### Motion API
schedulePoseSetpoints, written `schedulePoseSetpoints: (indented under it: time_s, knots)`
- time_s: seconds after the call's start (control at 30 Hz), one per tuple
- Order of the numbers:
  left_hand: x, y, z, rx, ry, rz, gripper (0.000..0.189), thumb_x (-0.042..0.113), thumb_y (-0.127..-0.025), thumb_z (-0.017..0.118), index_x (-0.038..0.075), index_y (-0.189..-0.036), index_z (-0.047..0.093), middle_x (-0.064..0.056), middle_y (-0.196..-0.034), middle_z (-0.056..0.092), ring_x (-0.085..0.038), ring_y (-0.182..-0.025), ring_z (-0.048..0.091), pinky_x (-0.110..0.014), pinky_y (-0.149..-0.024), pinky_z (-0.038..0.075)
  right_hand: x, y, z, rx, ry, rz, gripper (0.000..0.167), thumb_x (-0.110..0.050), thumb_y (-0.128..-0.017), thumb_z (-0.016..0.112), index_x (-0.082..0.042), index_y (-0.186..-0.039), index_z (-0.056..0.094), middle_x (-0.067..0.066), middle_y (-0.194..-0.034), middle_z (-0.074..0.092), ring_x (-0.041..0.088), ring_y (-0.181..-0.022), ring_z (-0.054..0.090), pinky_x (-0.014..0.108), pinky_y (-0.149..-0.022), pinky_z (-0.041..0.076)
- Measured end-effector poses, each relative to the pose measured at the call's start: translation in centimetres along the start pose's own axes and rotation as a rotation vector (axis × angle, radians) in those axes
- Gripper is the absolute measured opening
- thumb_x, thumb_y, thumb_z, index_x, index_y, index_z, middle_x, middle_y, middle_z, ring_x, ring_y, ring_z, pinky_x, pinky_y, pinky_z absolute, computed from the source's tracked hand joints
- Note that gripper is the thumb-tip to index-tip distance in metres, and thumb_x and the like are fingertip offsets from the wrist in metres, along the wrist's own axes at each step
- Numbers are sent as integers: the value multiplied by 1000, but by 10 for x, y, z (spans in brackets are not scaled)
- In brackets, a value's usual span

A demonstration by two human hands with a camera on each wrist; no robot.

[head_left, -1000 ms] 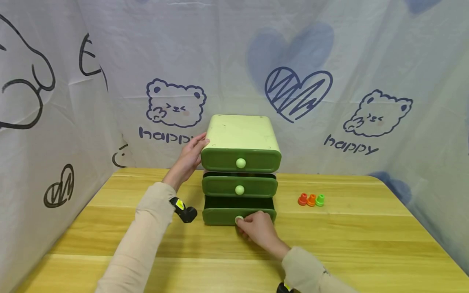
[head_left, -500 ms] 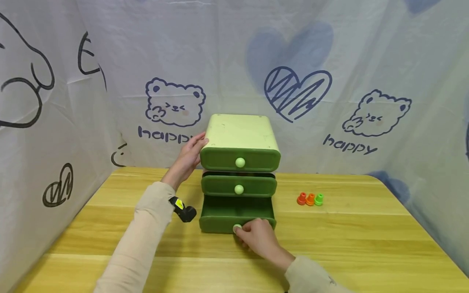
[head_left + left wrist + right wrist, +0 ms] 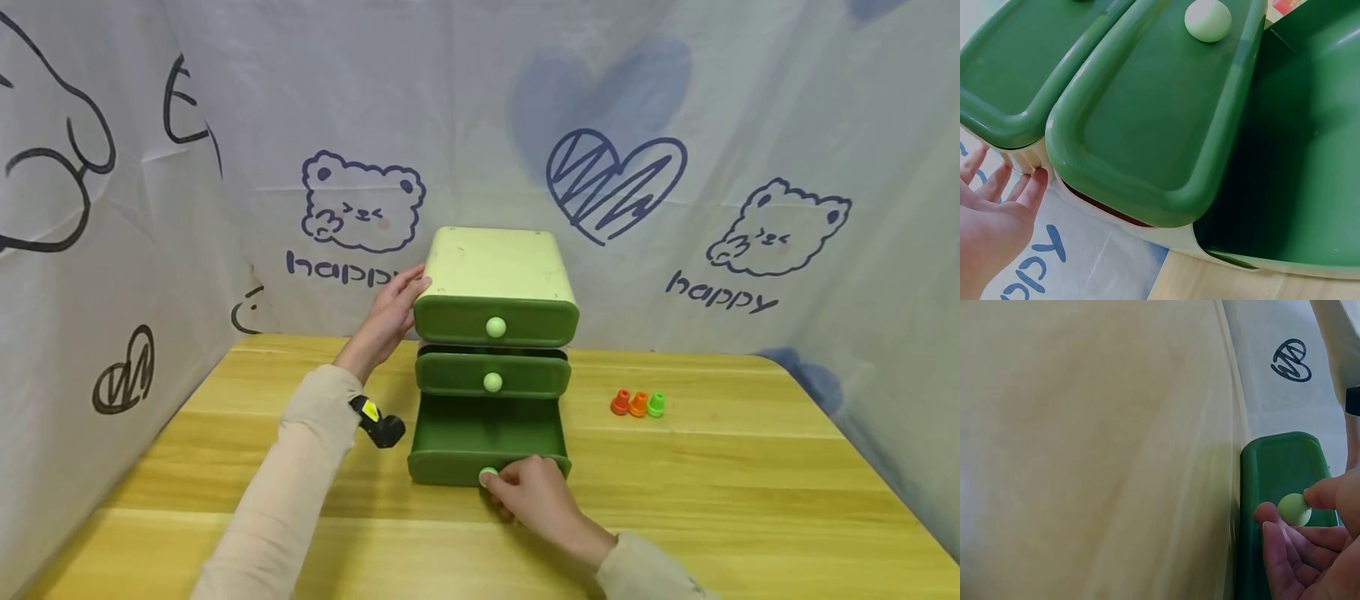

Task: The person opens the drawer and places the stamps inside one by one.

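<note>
A small chest of drawers (image 3: 495,265) with a pale yellow-green top and three green drawers stands on the table. Its bottom drawer (image 3: 487,425) is pulled well out, and the inside that shows is bare. My right hand (image 3: 543,500) pinches that drawer's round knob (image 3: 1294,510) between thumb and fingers. With fairly straight fingers, my left hand (image 3: 384,321) rests against the chest's left side near the top; the left wrist view shows this hand (image 3: 997,212) touching the side wall. The middle drawer (image 3: 457,375) stands slightly out, while the top drawer (image 3: 450,322) looks closed.
To the right of the chest, small red (image 3: 620,403), orange (image 3: 638,405) and green (image 3: 656,405) cone-shaped pieces stand in a row on the wooden table (image 3: 712,483). A printed cloth (image 3: 480,125) hangs behind and along both sides.
The bottom drawer has slid out toward me, drawn by my right hand on its knob. My left hand has kept its place on the chest's side.
</note>
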State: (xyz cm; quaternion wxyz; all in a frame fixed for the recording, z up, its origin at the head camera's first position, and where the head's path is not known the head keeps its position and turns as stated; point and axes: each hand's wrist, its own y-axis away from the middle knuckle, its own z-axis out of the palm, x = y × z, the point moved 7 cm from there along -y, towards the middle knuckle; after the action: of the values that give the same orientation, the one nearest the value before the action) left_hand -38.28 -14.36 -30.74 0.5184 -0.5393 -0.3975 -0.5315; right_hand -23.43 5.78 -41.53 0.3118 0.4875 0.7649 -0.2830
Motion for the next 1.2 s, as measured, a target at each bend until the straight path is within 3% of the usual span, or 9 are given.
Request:
schedulePoseSetpoints:
  time_s: [0.6,0.77,0.97,1.07,1.2]
  knots:
    - [-1,-2,0,8,-1,0,64,28,-99,50,9,-154,24,-11,-157,23,-24,-139,30,-36,-110,34,-3,13,3,-77,-58,6,22,-22,-91,67,-5,-80,75,-5,-55,63,12,-43,57,24,-41,48]
    - [-2,-1,1,10,3,-7,63,27,-99,50,10,-154,23,-10,-157,23,-24,-139,30,-35,-110,34,-10,19,-4,-136,-18,-45,17,-19,-90,68,-6,-82,76,-6,-61,66,6,-48,57,22,-51,50]
    - [-1,-2,1,12,1,-10,63,26,-100,50,9,-154,23,-11,-157,23,-25,-139,30,-34,-109,35,-18,27,-38,-202,-108,-2,23,-20,-91,67,0,-99,73,4,-77,71,21,-64,66,27,-51,53]
    - [-1,-2,1,16,-2,-10,63,27,-99,50,9,-154,23,-11,-157,23,-25,-139,30,-35,-110,35,-14,24,-68,-145,-114,44,28,-21,-91,68,3,-105,71,7,-80,71,26,-68,66,33,-54,55]
    - [-2,-2,0,16,-7,-20,63,28,-100,50,11,-154,23,-10,-157,23,-25,-140,29,-36,-110,34,3,15,-113,-4,-49,95,29,-19,-92,67,5,-110,69,7,-84,71,22,-71,66,34,-59,57]
